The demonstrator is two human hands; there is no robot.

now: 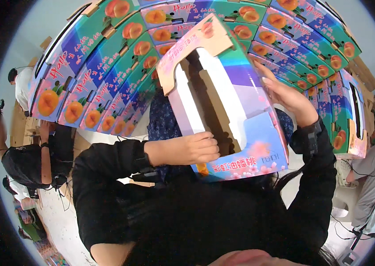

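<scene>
A cardboard fruit carton point(249, 99), printed in purple, blue, green and pink with peaches, is tilted across my lap. Its top has a long gap between white inner flaps, showing a bare brown inside. My left hand point(192, 148) has its fingers curled over the near left edge of that gap, closed on the carton's flap. Against the right side wall lies my right hand point(287, 95), fingers extended along the wall and holding the carton steady. The thumb side of the left hand is partly hidden.
Stacks of matching cartons point(94, 75) curve around the front. More cartons point(340, 113) stand at the right beside a white plastic stool point(345, 199). A person in black point(27, 162) works at the left. Another person's pale trouser leg point(371, 181) shows at the right.
</scene>
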